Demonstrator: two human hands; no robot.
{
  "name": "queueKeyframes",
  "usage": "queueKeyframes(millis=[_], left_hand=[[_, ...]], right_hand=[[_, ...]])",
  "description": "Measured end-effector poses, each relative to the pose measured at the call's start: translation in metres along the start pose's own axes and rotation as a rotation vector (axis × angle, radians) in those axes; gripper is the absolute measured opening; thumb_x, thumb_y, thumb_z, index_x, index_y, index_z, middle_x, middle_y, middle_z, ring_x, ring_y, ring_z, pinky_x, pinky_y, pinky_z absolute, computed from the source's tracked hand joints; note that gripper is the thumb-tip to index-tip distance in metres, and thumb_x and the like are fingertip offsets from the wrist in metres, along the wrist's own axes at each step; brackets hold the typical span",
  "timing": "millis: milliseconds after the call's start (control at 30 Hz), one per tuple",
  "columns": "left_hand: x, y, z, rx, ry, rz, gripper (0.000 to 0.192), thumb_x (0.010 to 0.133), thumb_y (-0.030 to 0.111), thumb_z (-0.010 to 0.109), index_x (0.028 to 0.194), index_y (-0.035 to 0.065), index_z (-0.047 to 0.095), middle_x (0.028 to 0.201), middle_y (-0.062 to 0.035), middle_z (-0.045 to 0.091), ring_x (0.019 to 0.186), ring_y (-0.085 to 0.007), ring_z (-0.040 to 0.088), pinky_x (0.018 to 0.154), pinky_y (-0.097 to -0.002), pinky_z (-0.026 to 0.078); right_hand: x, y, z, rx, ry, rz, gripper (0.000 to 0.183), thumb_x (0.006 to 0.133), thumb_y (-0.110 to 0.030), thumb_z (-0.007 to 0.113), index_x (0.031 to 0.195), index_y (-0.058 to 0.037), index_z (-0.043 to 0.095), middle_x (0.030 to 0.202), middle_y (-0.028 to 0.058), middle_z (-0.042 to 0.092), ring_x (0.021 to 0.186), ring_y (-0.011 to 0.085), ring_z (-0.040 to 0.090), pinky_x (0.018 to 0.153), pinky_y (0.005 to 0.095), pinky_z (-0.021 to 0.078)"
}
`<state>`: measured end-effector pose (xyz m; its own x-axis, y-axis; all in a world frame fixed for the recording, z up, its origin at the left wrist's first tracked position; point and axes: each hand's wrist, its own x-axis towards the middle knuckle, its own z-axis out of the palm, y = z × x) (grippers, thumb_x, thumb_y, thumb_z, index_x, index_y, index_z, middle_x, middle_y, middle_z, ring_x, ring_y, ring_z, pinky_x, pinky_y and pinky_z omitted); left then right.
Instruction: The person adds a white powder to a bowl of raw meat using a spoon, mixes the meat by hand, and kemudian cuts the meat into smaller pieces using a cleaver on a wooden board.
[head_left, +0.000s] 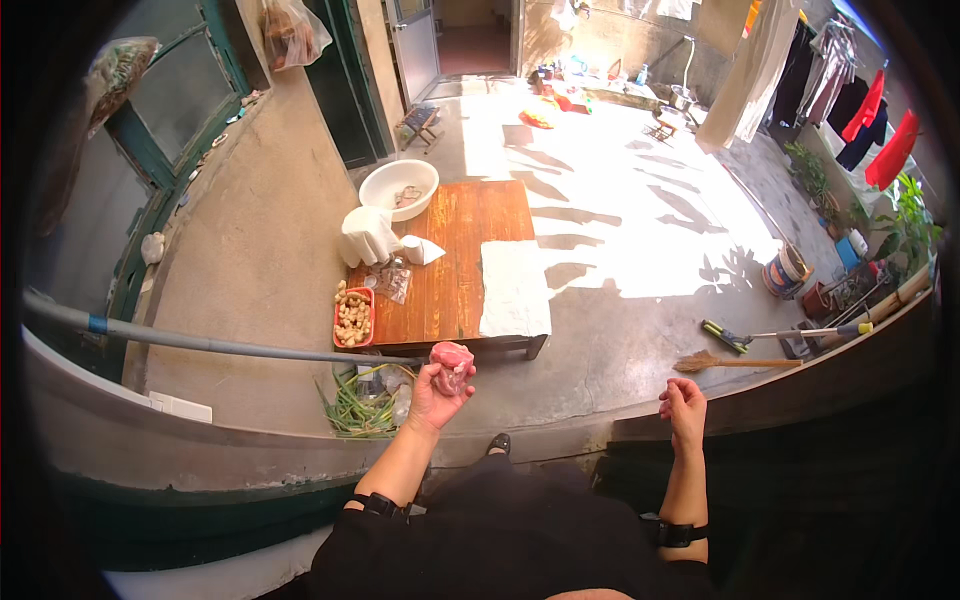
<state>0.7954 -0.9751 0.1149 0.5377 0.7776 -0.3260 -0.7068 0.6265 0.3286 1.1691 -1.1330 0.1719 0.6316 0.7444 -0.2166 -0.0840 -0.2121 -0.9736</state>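
Observation:
My left hand (437, 401) grips a piece of raw red meat (452, 367), raised in front of the near edge of a wooden table (450, 285). Fingers and thumb wrap its sides and lower part. Out to the right, my right hand (684, 412) is lifted with its fingers loosely bent and somewhat apart; I see nothing in it. On the table's far left corner is a white basin (399, 171) with a few pieces, possibly meat, at its bottom. A red basket (340, 335) of ginger roots (354, 315) sits at the table's near left corner.
A white cloth (514, 289) covers the table's near right corner. Long green leafy stalks (360, 405) lie below the ginger. A grey pipe (247, 349) crosses at left. A doorstep (540, 439), a broom (701, 361), a mop (726, 337) and a bucket (785, 271) are ahead.

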Motion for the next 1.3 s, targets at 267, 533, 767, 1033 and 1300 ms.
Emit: queueKeyframes(millis=[267,533,767,1033,1300], left_hand=[[0.206,0.022,0.040,-0.012,0.020,0.131,0.047,0.071,0.027,0.060,0.113,0.0092,0.049,0.102,-0.0088,0.055,0.088,-0.0247,0.053,0.069,-0.0342,0.043],[0.396,0.020,0.010,-0.076,0.212,0.460,0.037,0.075,0.029,0.057,0.107,0.0105,0.052,0.098,-0.0057,0.057,0.084,-0.0216,0.054,0.068,-0.0298,0.043],[0.558,0.010,0.037,-0.169,0.426,0.429,0.033,0.077,0.028,0.053,0.105,0.0110,0.053,0.096,-0.0066,0.056,0.082,-0.0217,0.053,0.065,-0.0301,0.045],[0.806,0.085,0.063,-0.186,0.276,0.478,0.025,0.078,0.026,0.052,0.099,0.0124,0.053,0.094,-0.0052,0.056,0.082,-0.0211,0.054,0.068,-0.0308,0.043],[0.952,0.207,0.097,-0.159,0.297,0.634,0.036,0.079,0.026,0.052,0.109,0.0055,0.050,0.101,-0.0106,0.055,0.086,-0.0240,0.054,0.070,-0.0314,0.045]], right_hand=[[0.240,-0.017,-0.002,0.079,0.054,0.015,0.015,0.084,-0.016,0.055,0.092,-0.0033,0.053,0.068,0.0052,0.056,0.046,0.0079,0.047,0.040,0.0200,0.0384],[0.548,0.090,-0.031,-0.482,0.061,-0.263,0.011,0.079,-0.010,0.054,0.083,-0.0004,0.055,0.063,0.0074,0.058,0.047,0.0124,0.054,0.043,0.0252,0.0429],[0.721,0.044,-0.014,-1.137,-0.021,-0.449,0.015,0.077,-0.007,0.048,0.086,-0.0060,0.060,0.077,0.0204,0.061,0.075,0.0366,0.059,0.067,0.0441,0.0468],[0.858,0.071,-0.082,-1.570,-0.243,0.202,0.022,0.068,-0.016,0.060,0.087,-0.0086,0.066,0.088,0.0149,0.063,0.087,0.0311,0.060,0.076,0.0370,0.0483],[1.041,0.095,-0.021,-1.567,-0.517,0.420,0.020,0.064,-0.025,0.062,0.074,-0.0091,0.068,0.071,0.0099,0.064,0.069,0.0224,0.062,0.070,0.0323,0.0496]])
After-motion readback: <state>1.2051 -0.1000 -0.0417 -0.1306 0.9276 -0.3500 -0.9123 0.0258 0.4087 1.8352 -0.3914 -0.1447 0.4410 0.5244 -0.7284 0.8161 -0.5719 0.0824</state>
